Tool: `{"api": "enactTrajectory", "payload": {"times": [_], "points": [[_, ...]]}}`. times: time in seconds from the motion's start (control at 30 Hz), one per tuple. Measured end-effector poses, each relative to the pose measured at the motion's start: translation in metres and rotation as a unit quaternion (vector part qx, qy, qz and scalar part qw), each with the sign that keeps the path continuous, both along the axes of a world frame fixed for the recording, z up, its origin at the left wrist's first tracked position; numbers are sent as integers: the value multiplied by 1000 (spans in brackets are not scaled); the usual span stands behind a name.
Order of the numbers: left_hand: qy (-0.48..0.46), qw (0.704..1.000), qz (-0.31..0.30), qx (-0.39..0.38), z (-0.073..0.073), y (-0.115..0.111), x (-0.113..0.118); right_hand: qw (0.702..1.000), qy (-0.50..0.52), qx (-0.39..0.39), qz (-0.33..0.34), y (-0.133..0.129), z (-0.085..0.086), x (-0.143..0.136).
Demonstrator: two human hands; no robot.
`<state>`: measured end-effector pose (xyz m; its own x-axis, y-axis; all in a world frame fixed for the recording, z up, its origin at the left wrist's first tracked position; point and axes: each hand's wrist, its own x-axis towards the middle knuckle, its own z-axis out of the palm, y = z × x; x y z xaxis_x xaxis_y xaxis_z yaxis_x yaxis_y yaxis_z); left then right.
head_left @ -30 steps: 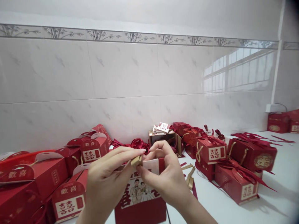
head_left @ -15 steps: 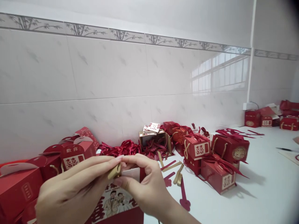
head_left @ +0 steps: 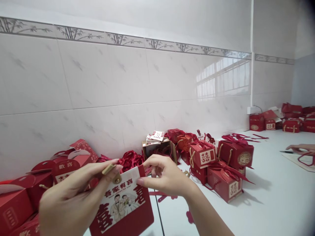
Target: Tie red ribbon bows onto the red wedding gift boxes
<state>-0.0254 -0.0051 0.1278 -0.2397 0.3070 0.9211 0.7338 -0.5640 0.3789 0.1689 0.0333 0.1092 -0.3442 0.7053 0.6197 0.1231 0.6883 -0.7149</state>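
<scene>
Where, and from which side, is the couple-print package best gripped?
Likely best: the couple-print package by its lower right edge, coming from the right. That straight stretch looks free: the right hand pinches near the top corner, and the left hand holds the gold strap. The package is tilted, so angle the grip to match.

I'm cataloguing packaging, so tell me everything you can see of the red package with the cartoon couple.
The red package looks like stiff card. Its pale front panel carries dark red characters and a cartoon couple. At its top edge is a gold strap with a round stud. It is tilted, its bottom partly out of frame. The left hand grips the strap; the right hand pinches the upper right corner.
</scene>
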Motion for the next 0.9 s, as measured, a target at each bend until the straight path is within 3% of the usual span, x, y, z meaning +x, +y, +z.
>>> {"api": "enactTrajectory", "payload": {"times": [0.13, 0.27, 0.33, 0.43, 0.5, 0.57, 0.63, 0.7, 0.9], "points": [[-35, 994, -52, -89, 0, -5, 19, 997, -1, -70, 44, -2, -1, -1], [-12, 986, -79, -147, 3, 0, 18, 990, 21, -122, 71, 2, -3, -4], [8, 989, -51, -140, 5, 3, 14, 989, 46, -134, 33, 8, -3, 0], [16, 990, -11, -139, 7, 6, 9, 977, 117, -140, -109, 23, -4, 14], [9, 990, -13, -141, 7, 6, 7, 949, 194, -112, -223, 36, -7, 27], [9, 990, -21, -142, 6, 5, 6, 916, 275, -54, -286, 50, -13, 39], [13, 988, -18, -155, 5, 5, 5, 898, 331, -2, -291, 63, -19, 47], [22, 985, -4, -172, 5, 4, 4, 897, 350, 32, -269, 74, -26, 48], [37, 981, 2, -192, 6, 3, 2, 909, 270, 48, -312, 93, -44, 34]]}}
